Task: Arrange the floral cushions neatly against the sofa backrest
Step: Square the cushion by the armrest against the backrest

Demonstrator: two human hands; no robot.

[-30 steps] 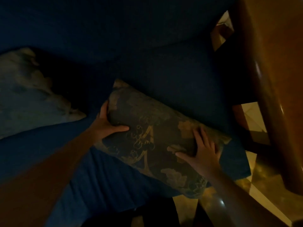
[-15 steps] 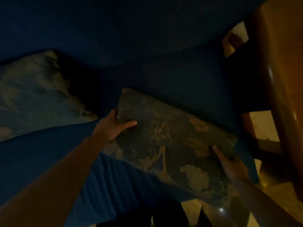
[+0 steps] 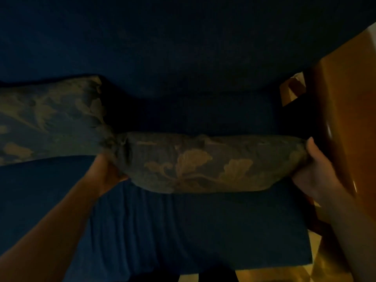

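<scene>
A dark floral cushion (image 3: 203, 161) is held level above the blue sofa seat (image 3: 183, 231), in front of the blue backrest (image 3: 183, 47). My left hand (image 3: 107, 171) grips its left end and my right hand (image 3: 313, 171) grips its right end. A second floral cushion (image 3: 50, 119) leans against the backrest at the left, its right corner touching the held cushion. The room is dim and the patterns are faint.
A wooden sofa armrest (image 3: 345, 119) stands close at the right, beside my right hand. Yellowish tiled floor (image 3: 335, 267) shows at the bottom right past the seat's edge.
The held cushion has turned from a diagonal tilt to level and moved up toward the backrest. My hands shifted from its face to its two ends. The view moved closer to the sofa.
</scene>
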